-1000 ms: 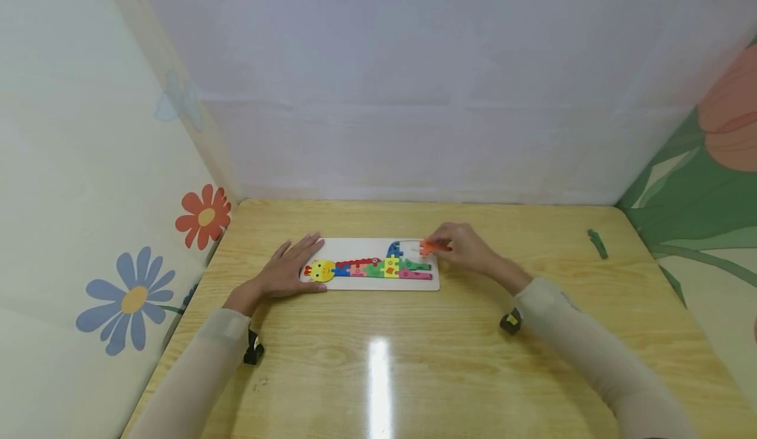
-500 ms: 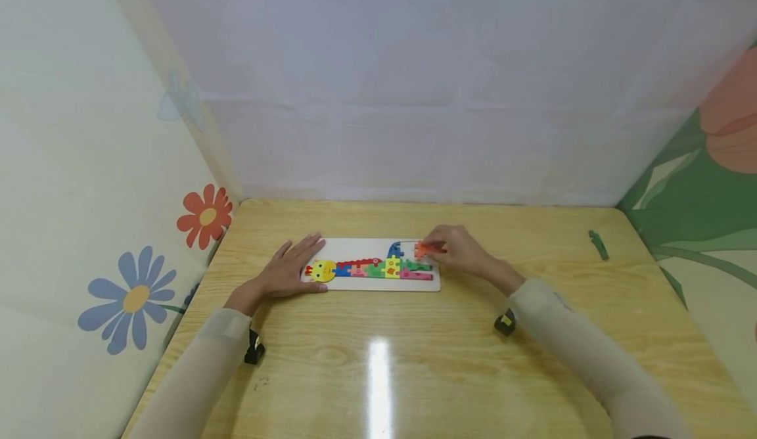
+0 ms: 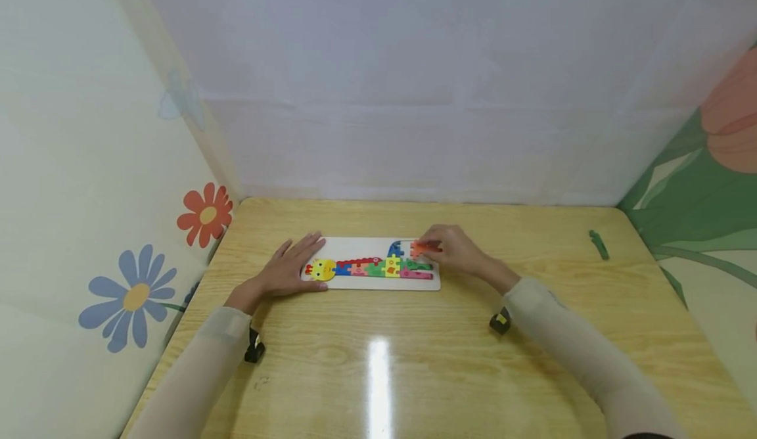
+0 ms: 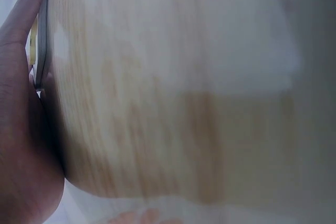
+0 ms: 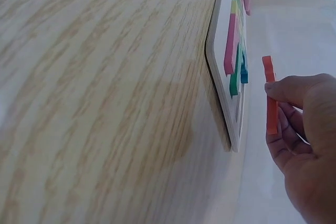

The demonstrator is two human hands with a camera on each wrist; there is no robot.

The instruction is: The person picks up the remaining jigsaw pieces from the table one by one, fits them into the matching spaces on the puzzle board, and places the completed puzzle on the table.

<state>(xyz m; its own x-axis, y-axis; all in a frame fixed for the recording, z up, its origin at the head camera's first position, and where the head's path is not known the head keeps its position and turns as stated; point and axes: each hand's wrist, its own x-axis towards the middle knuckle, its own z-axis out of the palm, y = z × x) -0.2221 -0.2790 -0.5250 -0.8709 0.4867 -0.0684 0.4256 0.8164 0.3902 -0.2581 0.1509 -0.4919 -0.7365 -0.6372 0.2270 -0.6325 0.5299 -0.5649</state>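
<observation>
A white puzzle board [image 3: 355, 247] lies on the table, with colourful giraffe pieces set in it. The giraffe's yellow head [image 3: 322, 270] is at the left end. My left hand [image 3: 288, 272] rests with spread fingers on the board's left end. My right hand [image 3: 458, 250] pinches an orange puzzle piece [image 5: 272, 103] between thumb and fingers, over the board's right part. In the right wrist view the piece is held apart from the board, above its surface. A blue piece [image 3: 395, 250] sits in the board just left of the orange one.
A dark green piece [image 3: 598, 244] lies alone at the far right of the wooden table [image 3: 319, 373]. A pale cloth wall [image 3: 378, 97] stands behind the table, and flower-printed walls flank it.
My right hand has moved slightly left with the orange piece, closer to the blue piece. My left hand has stayed on the board's left end.
</observation>
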